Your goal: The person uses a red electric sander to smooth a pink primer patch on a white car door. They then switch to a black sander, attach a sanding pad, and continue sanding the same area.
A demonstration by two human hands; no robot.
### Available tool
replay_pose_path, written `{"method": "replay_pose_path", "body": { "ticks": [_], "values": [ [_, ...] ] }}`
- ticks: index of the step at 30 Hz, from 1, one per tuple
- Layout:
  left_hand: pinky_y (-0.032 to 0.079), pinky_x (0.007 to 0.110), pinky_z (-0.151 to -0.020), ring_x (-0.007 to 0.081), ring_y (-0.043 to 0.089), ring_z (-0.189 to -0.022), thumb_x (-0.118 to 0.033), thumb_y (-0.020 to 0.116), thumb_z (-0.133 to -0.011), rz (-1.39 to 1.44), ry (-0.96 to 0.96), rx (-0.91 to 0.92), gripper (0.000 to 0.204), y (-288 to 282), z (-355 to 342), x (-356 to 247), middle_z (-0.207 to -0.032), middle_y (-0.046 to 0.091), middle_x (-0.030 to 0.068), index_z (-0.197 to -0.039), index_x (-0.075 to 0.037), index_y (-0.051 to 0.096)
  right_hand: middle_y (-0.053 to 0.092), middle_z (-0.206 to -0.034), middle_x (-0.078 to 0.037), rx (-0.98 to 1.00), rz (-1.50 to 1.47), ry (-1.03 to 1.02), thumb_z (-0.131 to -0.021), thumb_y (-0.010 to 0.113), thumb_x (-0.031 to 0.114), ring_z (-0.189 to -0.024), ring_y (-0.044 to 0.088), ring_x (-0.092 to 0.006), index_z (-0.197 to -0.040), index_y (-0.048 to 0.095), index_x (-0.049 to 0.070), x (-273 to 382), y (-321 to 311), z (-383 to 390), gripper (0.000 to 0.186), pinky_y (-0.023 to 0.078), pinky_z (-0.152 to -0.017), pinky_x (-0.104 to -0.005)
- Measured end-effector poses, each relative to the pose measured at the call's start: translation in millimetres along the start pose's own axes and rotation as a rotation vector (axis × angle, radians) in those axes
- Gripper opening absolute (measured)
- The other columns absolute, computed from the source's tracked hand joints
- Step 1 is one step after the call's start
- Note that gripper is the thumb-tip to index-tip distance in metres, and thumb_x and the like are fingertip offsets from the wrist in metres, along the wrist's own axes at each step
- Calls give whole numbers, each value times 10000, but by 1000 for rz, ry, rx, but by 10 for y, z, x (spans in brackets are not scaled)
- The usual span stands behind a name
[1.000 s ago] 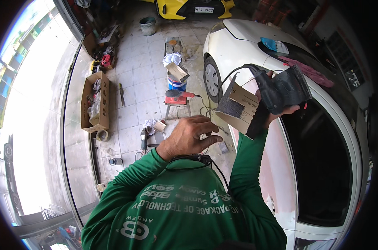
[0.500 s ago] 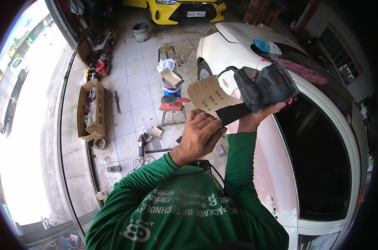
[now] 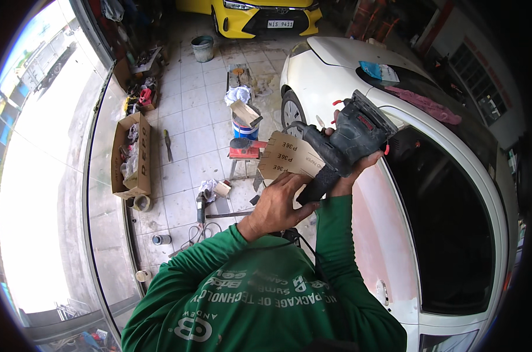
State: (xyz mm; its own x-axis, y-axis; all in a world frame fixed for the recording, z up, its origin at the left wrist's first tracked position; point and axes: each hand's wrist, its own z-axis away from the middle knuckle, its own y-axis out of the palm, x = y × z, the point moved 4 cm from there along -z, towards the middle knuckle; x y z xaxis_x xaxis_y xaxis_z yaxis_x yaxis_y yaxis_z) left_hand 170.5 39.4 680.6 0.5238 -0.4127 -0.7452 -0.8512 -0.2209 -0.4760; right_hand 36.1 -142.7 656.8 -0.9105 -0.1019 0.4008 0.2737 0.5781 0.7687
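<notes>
My right hand (image 3: 364, 167) grips a black electric sander (image 3: 359, 132) from below, its flat pad turned up and to the right. My left hand (image 3: 277, 205) is closed on a sheet of tan-backed sandpaper (image 3: 286, 154), the fingers pinching its lower edge. A dark, rough strip (image 3: 317, 186), seemingly the sheet's grit side curled over, lies between the left fingers and the sander. Part of the right fingers is hidden behind the sander. Both are held in front of my chest, left of the white car (image 3: 389, 234), whose side panel has a dull pinkish patch.
On the tiled floor at left stand an open cardboard box (image 3: 141, 185) and a corded power tool (image 3: 201, 205). A red sander (image 3: 244, 149) sits on a low stand beside a blue-and-white pail (image 3: 245, 130). Farther off are a grey bucket (image 3: 203, 50) and a yellow car (image 3: 263, 20).
The sander has tilted more upright and shifted slightly left and down. My left hand has moved closer to it, and the sandpaper sheet has turned and dipped.
</notes>
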Motion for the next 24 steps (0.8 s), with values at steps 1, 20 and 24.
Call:
{"method": "replay_pose_path", "body": {
  "ticks": [1, 20, 24],
  "values": [
    [567, 455, -909, 388, 717, -1065, -195, 816, -867, 82, -94, 18, 495, 9, 15, 41, -1110, 725, 204, -1271, 5, 611, 501, -1496, -322, -32, 37, 3, -775, 786, 764, -1113, 669, -482, -1639, 253, 70, 1, 30, 42, 1230, 639, -923, -606],
    [594, 340, -795, 237, 765, -871, 65, 757, -886, -221, 2, -172, 254, -1478, 32, 251, -952, 750, 122, -1106, -11, 657, 457, -1583, -233, -14, 251, 419, -587, 1013, 513, -1227, 650, -370, -1690, 110, 57, -233, 552, 1297, 1497, 585, -958, -518],
    [616, 406, -846, 327, 758, -997, 108, 746, -800, -288, 153, 11, 341, -1465, -111, -94, -1060, 772, 162, -1118, -13, 733, 482, -1562, -196, 19, 452, 459, -611, 1019, 435, -1337, 595, -340, -1692, 110, 57, -278, 438, 1389, 1462, 538, -1086, -501]
  ]
}}
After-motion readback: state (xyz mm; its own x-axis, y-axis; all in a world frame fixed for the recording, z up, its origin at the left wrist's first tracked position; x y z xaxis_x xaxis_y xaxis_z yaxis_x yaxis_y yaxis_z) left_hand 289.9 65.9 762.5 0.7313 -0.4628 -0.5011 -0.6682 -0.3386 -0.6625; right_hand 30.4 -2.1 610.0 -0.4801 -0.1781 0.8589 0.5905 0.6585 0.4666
